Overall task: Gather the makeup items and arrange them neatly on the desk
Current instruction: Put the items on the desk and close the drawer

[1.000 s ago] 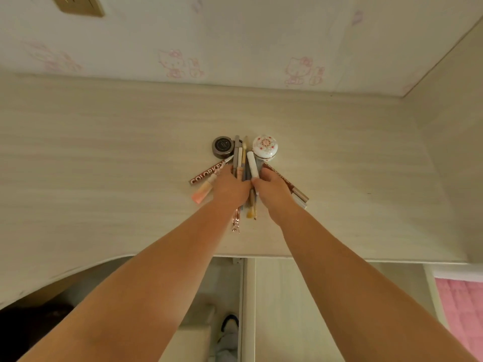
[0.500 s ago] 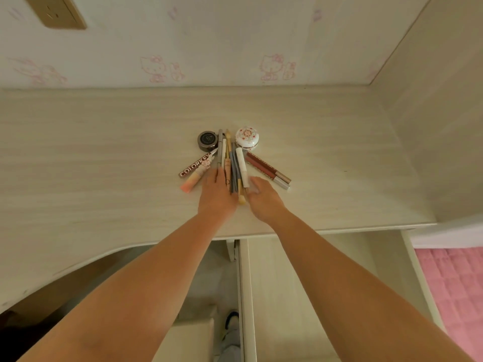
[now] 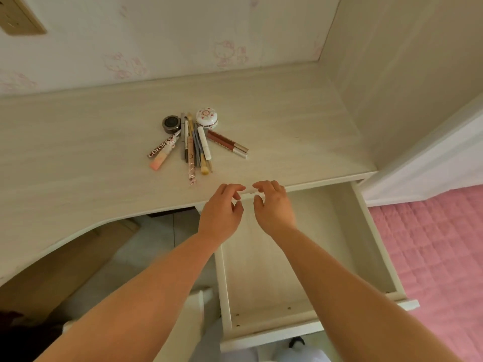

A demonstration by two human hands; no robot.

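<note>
A fan of makeup lies on the pale wooden desk [image 3: 78, 158]: a dark round pot [image 3: 171, 124], a white floral compact [image 3: 207, 117], a bundle of pencils and brushes [image 3: 193, 147], a COLORKEY tube [image 3: 162, 147] over a pink stick [image 3: 160, 161], and two brown lip glosses [image 3: 228, 143]. My left hand [image 3: 221, 213] and my right hand [image 3: 273, 206] hover side by side at the desk's front edge, below the pile. Both have loosely curled, spread fingers and hold nothing.
An open drawer [image 3: 371, 246] juts out under the desk's right part, beneath my right forearm. A side panel [image 3: 407, 74] walls the desk on the right. Pink quilted bedding [image 3: 441, 252] lies at right. A wall socket [image 3: 18, 19] sits top left.
Both hands let go of the pencils and pulled back toward the desk's front edge. The view tilted down, bringing the open drawer into sight. The makeup stays fanned out.
</note>
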